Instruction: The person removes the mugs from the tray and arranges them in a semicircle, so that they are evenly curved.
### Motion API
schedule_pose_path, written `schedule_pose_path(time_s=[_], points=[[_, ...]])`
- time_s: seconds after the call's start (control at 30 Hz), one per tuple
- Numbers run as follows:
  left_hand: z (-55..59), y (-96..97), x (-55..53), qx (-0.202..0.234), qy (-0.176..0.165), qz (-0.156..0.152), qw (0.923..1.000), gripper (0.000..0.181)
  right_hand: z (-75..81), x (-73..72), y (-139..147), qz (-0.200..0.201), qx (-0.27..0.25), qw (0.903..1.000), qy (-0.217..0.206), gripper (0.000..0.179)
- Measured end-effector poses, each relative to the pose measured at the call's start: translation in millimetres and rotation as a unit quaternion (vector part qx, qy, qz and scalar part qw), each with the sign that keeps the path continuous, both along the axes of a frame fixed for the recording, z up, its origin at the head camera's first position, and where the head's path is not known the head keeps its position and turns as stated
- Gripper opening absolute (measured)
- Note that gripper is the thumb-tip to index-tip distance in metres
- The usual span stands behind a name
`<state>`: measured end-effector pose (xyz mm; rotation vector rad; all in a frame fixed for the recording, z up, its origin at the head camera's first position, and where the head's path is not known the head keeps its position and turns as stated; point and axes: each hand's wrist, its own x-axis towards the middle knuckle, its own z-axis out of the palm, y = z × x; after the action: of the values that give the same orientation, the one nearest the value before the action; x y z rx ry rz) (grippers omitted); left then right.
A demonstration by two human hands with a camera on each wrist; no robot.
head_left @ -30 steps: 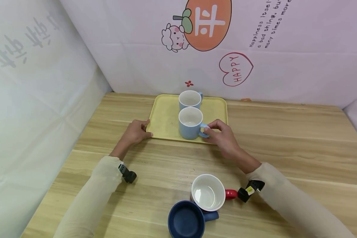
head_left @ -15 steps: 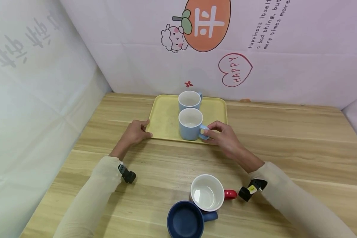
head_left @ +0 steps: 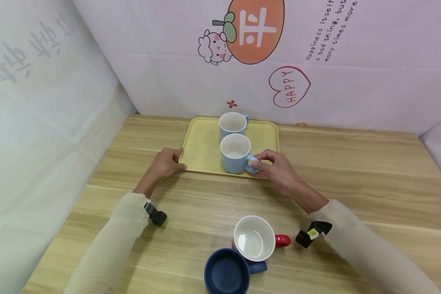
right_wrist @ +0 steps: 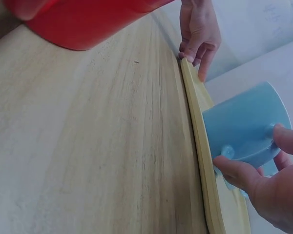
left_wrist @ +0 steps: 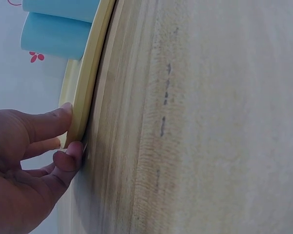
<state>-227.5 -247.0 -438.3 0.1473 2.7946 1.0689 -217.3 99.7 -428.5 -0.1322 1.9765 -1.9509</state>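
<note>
A yellow tray [head_left: 200,153] lies flat by the back wall, bearing two light blue mugs with white insides. My left hand [head_left: 165,162] grips its near left corner; in the left wrist view the thumb and fingers [left_wrist: 46,124] lie on both sides of the rim. With thumb and fingers, my right hand [head_left: 279,169] holds the handle of the nearer blue mug [head_left: 232,163], which stands upright at the tray's near edge. Directly behind it is the farther blue mug [head_left: 226,134], partly hidden. The right wrist view shows the nearer mug's base against the tray [right_wrist: 205,146].
On the wooden table [head_left: 191,228] nearer me, a mug with a white inside and red handle [head_left: 255,241] stands beside a dark blue mug [head_left: 227,273]. A printed white cloth wall [head_left: 176,81] rises behind the tray, another on the left.
The nearer blue mug has shifted very slightly toward the tray's near edge, with my right hand on its handle. My left hand keeps its place on the tray corner.
</note>
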Motion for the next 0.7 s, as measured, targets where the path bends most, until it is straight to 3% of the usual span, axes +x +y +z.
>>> schedule_pose_path(time_s=[0.7], points=[[-1.0, -0.8, -1.1, -0.009, 0.007, -0.006, 0.9999, 0.062, 11.7, 10.2, 11.2, 0.024, 0.006, 0.9995, 0.017, 0.026]])
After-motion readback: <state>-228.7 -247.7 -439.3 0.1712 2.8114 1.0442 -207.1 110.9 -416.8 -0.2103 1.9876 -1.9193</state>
